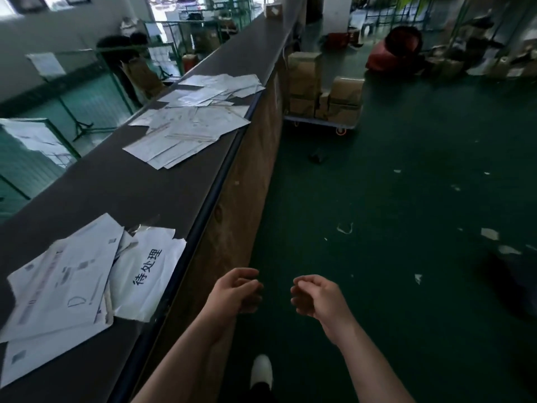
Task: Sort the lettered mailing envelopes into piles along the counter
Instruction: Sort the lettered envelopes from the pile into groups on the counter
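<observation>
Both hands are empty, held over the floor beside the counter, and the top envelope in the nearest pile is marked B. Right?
Not quite: the head view shows the top envelope marked D. Left hand and right hand are empty, beside the counter.

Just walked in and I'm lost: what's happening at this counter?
A person is sorting envelopes into piles on the long counter. The nearest pile has a letter D on top, beside a paper sign. Two more piles lie farther along. Both the left hand and right hand hold nothing, loosely curled beside the counter.
</observation>
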